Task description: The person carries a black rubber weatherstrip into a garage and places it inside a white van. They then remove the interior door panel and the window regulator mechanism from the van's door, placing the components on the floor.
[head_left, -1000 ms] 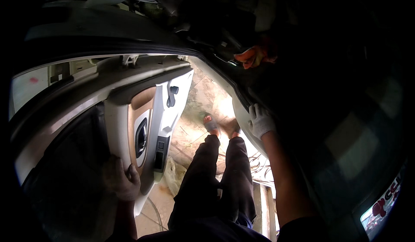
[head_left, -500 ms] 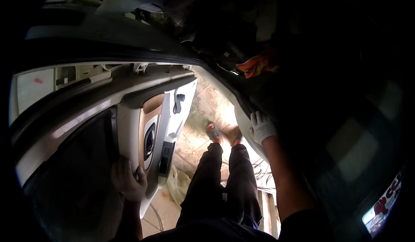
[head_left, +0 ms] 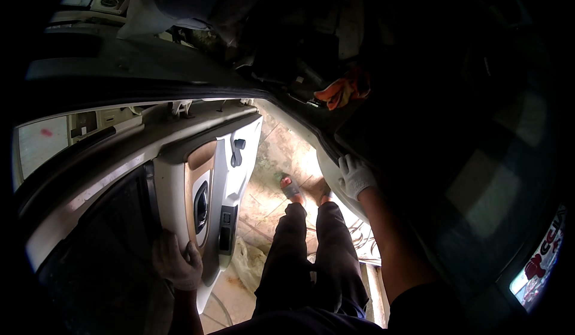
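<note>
While both gloved hands rested on the vehicle, the relation that mattered was left hand [head_left: 178,262] to car door [head_left: 171,191]: the hand lay right on the door, at the border between its pale inner panel and the dark window area [head_left: 102,239], with the bulk of the panel stretching up and to the right from the fingers. Long axis of the tan trim [head_left: 202,154] ran roughly up-down, leaning slightly, and the left hand sat by its lower end. Inside handle [head_left: 202,208] was just above and right of that hand, not touched; switch panel [head_left: 227,230] further right. Left thumb stood off from the fingers, which ran up along the edge; too dark to tell whether they were wrapped round it. Right hand [head_left: 356,177] was far from the door, across a gap with lit floor [head_left: 269,185] and the person's legs [head_left: 284,245] in between; its fingers were apart, laid over the pale door-opening edge [head_left: 330,170], not clamped as far as visible. Left hand clearly the nearer one to the door. Orange cloth [head_left: 341,92] lay above the right hand, apart from it
</note>
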A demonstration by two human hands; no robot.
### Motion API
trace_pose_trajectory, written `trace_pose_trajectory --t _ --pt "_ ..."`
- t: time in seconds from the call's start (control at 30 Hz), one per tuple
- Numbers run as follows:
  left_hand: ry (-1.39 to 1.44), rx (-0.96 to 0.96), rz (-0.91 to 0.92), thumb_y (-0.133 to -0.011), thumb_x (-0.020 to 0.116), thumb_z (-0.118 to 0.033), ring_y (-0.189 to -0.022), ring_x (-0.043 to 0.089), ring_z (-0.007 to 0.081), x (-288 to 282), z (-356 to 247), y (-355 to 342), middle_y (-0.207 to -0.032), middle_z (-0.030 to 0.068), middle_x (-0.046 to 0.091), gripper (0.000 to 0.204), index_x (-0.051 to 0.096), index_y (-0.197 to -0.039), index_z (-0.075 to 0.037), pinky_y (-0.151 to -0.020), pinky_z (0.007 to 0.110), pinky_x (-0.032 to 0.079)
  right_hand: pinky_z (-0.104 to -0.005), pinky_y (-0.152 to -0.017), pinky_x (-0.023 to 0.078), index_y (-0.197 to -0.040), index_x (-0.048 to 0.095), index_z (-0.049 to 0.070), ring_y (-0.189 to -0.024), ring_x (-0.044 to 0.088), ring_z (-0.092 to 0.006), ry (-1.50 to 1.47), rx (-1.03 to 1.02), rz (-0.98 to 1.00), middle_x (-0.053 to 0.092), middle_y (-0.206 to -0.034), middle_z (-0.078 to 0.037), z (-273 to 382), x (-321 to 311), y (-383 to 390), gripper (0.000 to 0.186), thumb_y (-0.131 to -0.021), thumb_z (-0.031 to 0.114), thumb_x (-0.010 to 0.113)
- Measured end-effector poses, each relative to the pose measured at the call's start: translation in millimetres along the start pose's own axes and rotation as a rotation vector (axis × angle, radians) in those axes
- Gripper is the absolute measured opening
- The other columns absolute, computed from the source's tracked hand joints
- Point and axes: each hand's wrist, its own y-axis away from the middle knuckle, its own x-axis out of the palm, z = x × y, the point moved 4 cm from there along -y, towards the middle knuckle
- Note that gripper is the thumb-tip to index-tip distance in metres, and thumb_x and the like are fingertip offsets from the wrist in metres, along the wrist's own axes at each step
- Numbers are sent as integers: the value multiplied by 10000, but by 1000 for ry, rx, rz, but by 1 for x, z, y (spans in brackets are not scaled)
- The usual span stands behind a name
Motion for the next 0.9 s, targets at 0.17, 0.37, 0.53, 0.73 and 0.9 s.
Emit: trace_pose_trajectory --t 0.17,0.37,0.53,0.73,0.9 --pt "3 -1 12 -960 552 -258 -1174 541 433 0 -1 -1 -1308 212 558 432 502 -1297 8 -998 538 441 -461 -1091 331 -1480 311 59 -1316 430 -350 -12 -8 -24 356 -1492 -200 -2 3 -1 718 -904 428 528" --pt "0 -15 3 -953 557 -245 -1169 543 438 -2 -4 0 -1296 212 565 437 502 -1300 13 -1001 542 432 -455 -1090 328 -1476 321 61 -1323 415 -349 44 -2 -42 364 -1482 -193 -1 -2 1 709 -905 426 529" --pt "-9 35 -49 -971 516 -284 -1055 611 402 -5 -7 -12 -1202 215 608 436 526 -1294 9 -921 507 482 -456 -1084 331 -1466 335 58 -1317 411 -340 6 -12 -30 379 -1458 -194 -2 0 -1 706 -899 426 541" --pt "-47 32 -49 -970 549 -281 -1149 557 425 -2 -4 -1 -1277 211 579 446 488 -1304 9 -964 520 470 -456 -1093 330 -1472 322 56 -1320 413 -342 12 -13 -47 370 -1468 -200 -1 3 1 716 -898 421 550" --pt "-58 41 -112 -969 532 -278 -1112 581 411 -5 -10 -4 -1226 207 604 421 521 -1287 -3 -916 513 498 -461 -1112 315 -1477 314 56 -1343 396 -352 -23 -9 12 337 -1504 -198 0 -5 3 711 -910 420 540"
